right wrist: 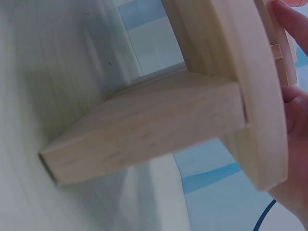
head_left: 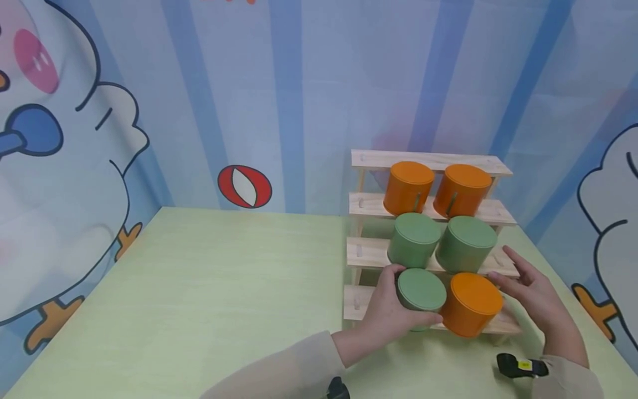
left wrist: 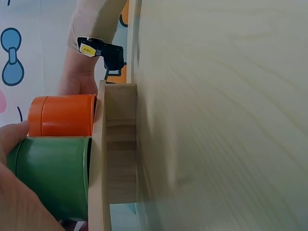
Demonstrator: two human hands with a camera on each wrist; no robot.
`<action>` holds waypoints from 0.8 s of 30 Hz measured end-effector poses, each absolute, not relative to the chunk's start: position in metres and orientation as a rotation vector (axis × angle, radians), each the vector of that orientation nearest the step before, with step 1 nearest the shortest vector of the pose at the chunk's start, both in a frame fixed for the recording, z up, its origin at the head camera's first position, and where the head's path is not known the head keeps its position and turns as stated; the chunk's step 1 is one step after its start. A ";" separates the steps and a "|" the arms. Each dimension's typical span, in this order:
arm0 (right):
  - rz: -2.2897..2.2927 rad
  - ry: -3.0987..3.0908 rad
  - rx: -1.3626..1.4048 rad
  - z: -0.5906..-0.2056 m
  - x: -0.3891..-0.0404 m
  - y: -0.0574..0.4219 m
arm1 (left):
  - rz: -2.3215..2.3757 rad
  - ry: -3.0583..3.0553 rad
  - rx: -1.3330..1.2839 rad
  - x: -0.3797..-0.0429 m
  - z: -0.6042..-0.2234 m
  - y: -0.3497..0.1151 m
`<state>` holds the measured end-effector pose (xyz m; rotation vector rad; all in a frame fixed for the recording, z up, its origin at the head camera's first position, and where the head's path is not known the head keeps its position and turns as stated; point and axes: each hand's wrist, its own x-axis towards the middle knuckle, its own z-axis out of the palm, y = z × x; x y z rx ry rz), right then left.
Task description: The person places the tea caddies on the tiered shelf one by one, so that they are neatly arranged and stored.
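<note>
My left hand (head_left: 382, 317) grips a green lidded canister (head_left: 422, 291) at the left of the lowest step of a wooden tiered rack (head_left: 362, 252). Its thumb lies across the canister's front and its fingers go round the left side. In the left wrist view the green canister's base is at the step board. An orange canister (head_left: 473, 302) stands beside it, close on the right. My right hand (head_left: 540, 299) is to the right of the orange canister, fingers extended, one fingertip near its lid. In the right wrist view, that hand shows only partly behind the rack's end.
Two more green canisters (head_left: 415, 241) stand on the step above, and two orange canisters (head_left: 408, 188) one step higher. The rack's top board (head_left: 428, 160) is near the patterned backdrop (head_left: 324, 111). The pale table (head_left: 239, 293) extends to the left.
</note>
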<state>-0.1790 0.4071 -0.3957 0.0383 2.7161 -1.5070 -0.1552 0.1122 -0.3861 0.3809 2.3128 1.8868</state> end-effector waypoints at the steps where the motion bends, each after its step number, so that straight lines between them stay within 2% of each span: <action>1: -1.507 2.716 0.034 -0.395 -0.180 0.407 | 1.890 2.310 0.382 -0.156 -0.386 0.112; 13: -1.420 2.740 0.038 -0.398 -0.182 0.416 | 1.787 2.307 0.489 -0.161 -0.387 0.100; 24: -1.150 2.823 0.010 -0.383 -0.167 0.435 | 1.476 2.484 0.612 -0.164 -0.363 0.009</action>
